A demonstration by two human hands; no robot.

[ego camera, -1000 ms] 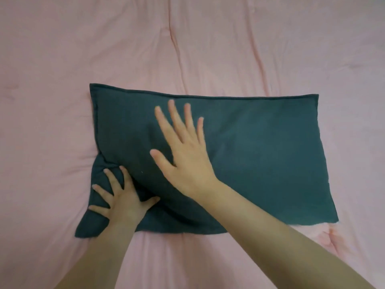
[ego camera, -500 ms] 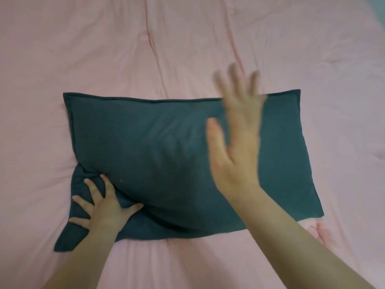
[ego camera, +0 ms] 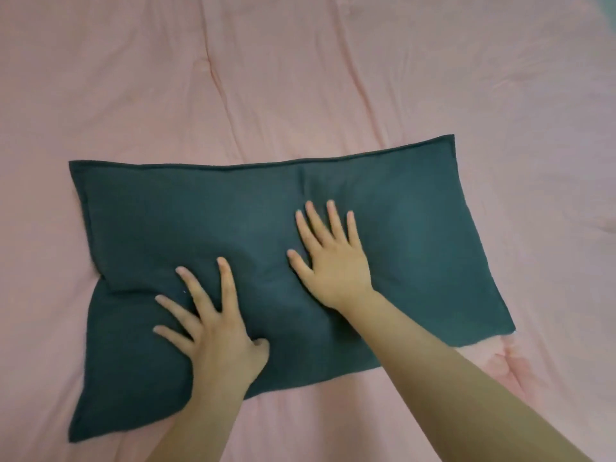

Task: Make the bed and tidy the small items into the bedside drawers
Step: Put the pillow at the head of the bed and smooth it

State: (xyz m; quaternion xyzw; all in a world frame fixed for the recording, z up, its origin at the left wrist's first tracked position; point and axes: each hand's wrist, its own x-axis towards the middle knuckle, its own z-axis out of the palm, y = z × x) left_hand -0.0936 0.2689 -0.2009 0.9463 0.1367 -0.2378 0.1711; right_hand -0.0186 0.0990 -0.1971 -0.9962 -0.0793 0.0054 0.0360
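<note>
dark teal pillow [ego camera: 160, 235], lying flat, slightly rumpled, lengthwise across pink bedspread [ego camera: 300, 78]

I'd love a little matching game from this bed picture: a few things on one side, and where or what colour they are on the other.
Things:
1. pillow
2. bedspread
3. left hand
4. right hand

Descriptions:
A. pink
B. flat near the pillow's middle
C. dark green
D. pressing the pillow's near left part

Pairs: 1-C, 2-A, 3-D, 4-B
</note>
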